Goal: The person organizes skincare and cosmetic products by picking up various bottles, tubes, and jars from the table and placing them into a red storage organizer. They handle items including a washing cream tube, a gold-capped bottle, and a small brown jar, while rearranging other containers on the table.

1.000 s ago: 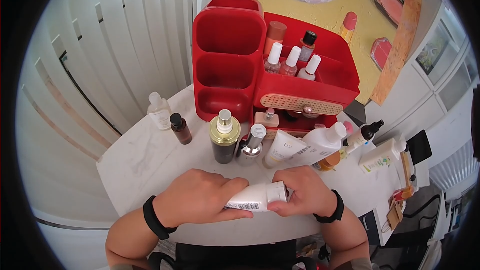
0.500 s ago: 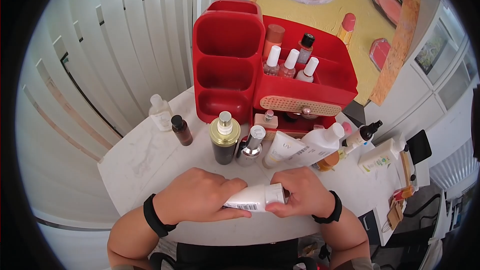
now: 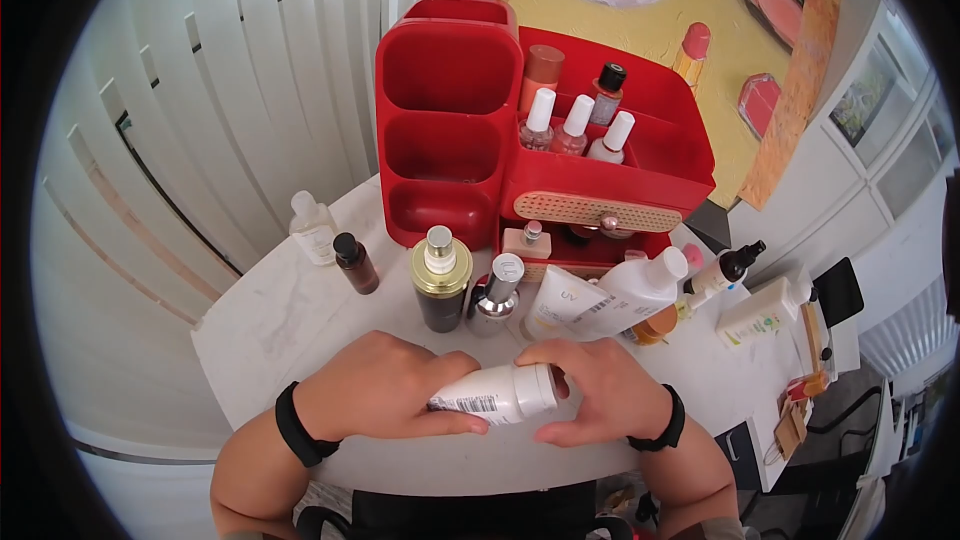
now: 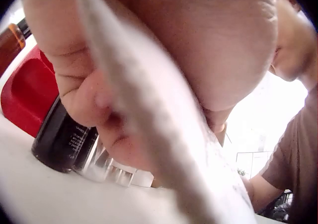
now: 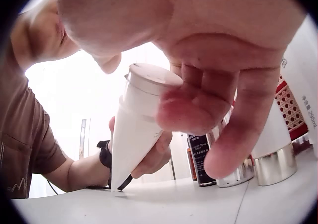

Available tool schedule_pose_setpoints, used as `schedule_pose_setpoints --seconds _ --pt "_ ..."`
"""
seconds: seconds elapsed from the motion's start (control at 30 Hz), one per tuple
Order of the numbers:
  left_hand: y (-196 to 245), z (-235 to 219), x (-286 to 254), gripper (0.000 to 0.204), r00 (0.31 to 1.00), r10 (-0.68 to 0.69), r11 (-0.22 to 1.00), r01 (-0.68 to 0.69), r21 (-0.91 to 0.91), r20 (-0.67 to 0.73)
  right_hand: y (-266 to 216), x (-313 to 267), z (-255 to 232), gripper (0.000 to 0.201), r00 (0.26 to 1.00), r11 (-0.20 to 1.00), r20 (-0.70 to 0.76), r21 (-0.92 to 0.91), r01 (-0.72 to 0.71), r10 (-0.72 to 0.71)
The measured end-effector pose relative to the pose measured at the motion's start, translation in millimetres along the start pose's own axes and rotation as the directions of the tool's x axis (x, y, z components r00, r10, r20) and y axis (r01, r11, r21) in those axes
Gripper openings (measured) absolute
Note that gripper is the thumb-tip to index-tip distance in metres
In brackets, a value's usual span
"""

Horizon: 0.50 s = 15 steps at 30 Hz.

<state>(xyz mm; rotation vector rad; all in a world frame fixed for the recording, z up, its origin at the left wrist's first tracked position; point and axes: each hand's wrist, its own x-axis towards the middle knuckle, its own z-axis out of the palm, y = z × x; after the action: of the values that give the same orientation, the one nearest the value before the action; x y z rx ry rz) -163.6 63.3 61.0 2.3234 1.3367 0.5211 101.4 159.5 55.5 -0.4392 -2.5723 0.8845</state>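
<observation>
A white squeeze tube (image 3: 497, 393) with a capped end and a barcode label is tilted over the table's front part. My left hand (image 3: 385, 390) grips its body, thumb above and fingers below. The tube's flat end looms blurred across the left wrist view. My right hand (image 3: 605, 395) is beside the cap (image 5: 155, 74), its thumb spread away from the tube and its fingers close by the cap's far side. Just beyond the hands stand a dark bottle with a gold collar (image 3: 440, 285), a silver-capped bottle (image 3: 496, 295) and a white UV tube (image 3: 560, 305).
Behind the bottles rises a red organizer (image 3: 450, 100) holding several nail polish bottles. A clear bottle (image 3: 314, 230) and a small brown bottle (image 3: 357, 265) stand at the left. A white bottle (image 3: 640, 290) leans at the right, with a white pump bottle (image 3: 765, 312) farther right.
My right thumb has come off the cap and the right hand has opened out. The left hand has shifted slightly left with the tube, showing more of the cap.
</observation>
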Motion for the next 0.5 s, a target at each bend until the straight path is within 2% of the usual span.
schedule_pose_setpoints --seconds 0.07,0.1,0.2,0.27,0.3,0.37,0.5 --pt "0.6 0.9 0.9 0.044 1.0 0.021 1.0 -0.021 0.012 0.0 2.3 -2.2 -4.9 0.056 0.992 0.992 0.097 0.094 -0.085 0.076" --pt "0.9 1.2 1.2 0.044 1.0 0.025 1.0 -0.025 0.015 -0.002 3.0 -2.3 -4.1 0.056 0.993 0.993 0.094 0.09 -0.083 0.074" --pt "1.9 3.5 0.7 0.044 1.0 0.022 0.999 -0.022 0.036 0.014 1.6 -1.4 1.4 0.05 0.998 0.996 0.025 0.066 -0.061 0.06" --pt "1.0 3.3 0.7 0.044 1.0 0.023 0.999 -0.023 0.038 0.002 -1.0 2.3 1.1 0.048 0.993 0.994 -0.107 0.098 0.051 -0.04" --pt "1.2 3.8 0.8 0.044 1.0 0.026 0.999 -0.027 0.037 0.001 0.8 0.8 -0.2 0.048 0.993 0.994 -0.107 0.095 0.049 -0.039" --pt "0.8 4.4 1.0 0.045 1.0 0.022 0.998 -0.022 0.058 -0.003 7.2 -1.7 -1.6 0.051 0.999 0.996 0.028 0.081 -0.042 0.04" --pt "0.4 6.1 0.4 0.044 1.0 0.028 0.998 -0.028 0.063 0.003 4.9 -2.4 -0.2 0.051 0.995 0.993 0.08 0.093 -0.069 0.062"
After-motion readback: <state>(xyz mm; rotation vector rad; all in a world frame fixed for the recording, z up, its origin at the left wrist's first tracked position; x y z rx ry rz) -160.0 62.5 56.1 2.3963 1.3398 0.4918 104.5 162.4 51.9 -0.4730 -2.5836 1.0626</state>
